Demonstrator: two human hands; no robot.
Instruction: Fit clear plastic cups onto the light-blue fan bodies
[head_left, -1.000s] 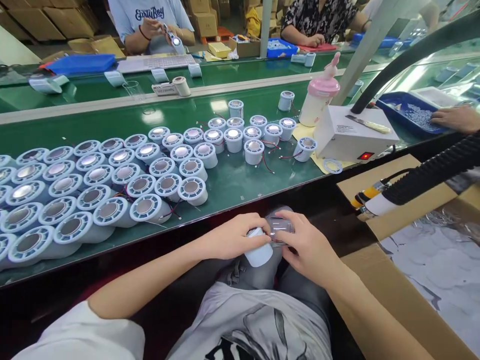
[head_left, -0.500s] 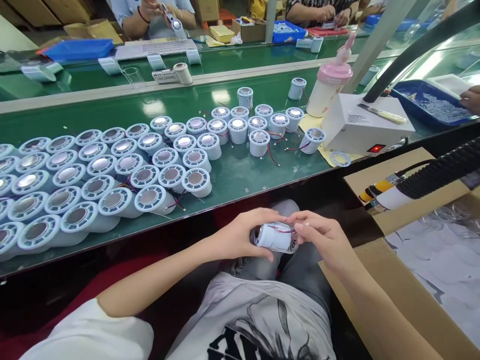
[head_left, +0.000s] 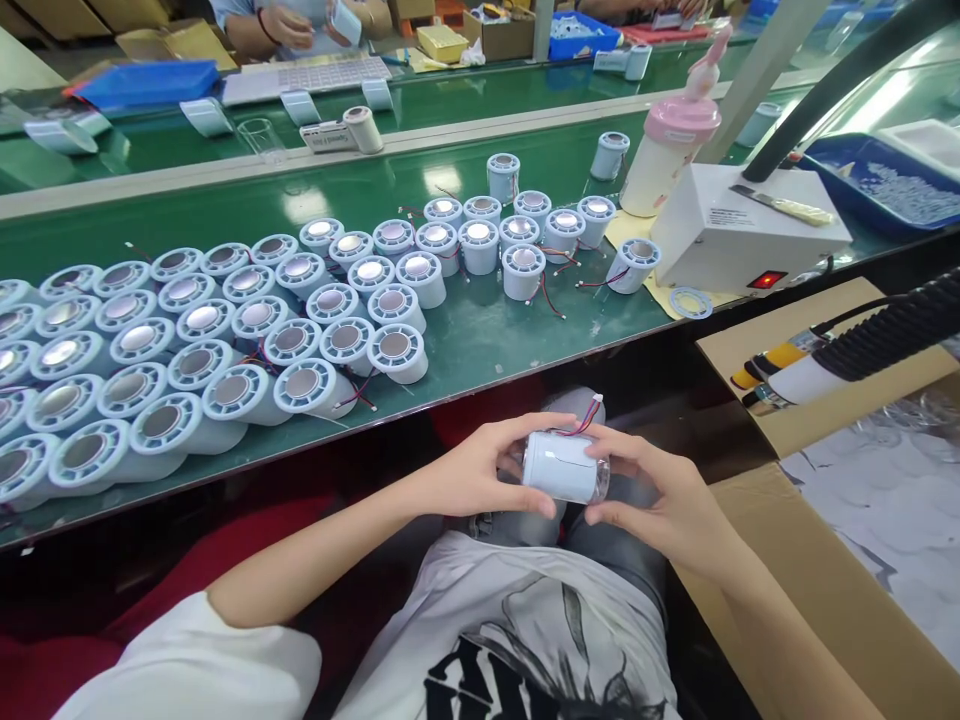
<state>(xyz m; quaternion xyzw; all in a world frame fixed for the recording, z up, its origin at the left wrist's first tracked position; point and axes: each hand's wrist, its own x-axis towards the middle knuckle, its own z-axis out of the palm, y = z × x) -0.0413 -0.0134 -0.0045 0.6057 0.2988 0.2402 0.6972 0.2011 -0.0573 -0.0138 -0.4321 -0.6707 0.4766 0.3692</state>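
Above my lap, a light blue cylindrical housing [head_left: 562, 467] lies on its side between both hands. My left hand [head_left: 499, 470] grips its left end, thumb below and fingers over the top. Around the right end, my right hand [head_left: 645, 485] curls its fingers and thumb, where a clear plastic piece [head_left: 601, 480] shows. Thin red and blue wires with a small white connector [head_left: 596, 400] stick up from the top. Many similar light blue housings [head_left: 396, 345] stand on the green bench in front, most with round metallic discs on top and some with loose wires.
A white box with a red switch [head_left: 750, 235] stands at the bench's right, beside a pink-lidded bottle [head_left: 667, 150] and a loose blue ring [head_left: 691, 303]. A cardboard box [head_left: 757, 510] and a black hose [head_left: 892, 330] are at my right. A co-worker's hands [head_left: 300, 25] are across the bench.
My right hand has gone from pinching the wires to wrapping round the housing's right end. The wires now point upward, and the housing's side faces me more fully.
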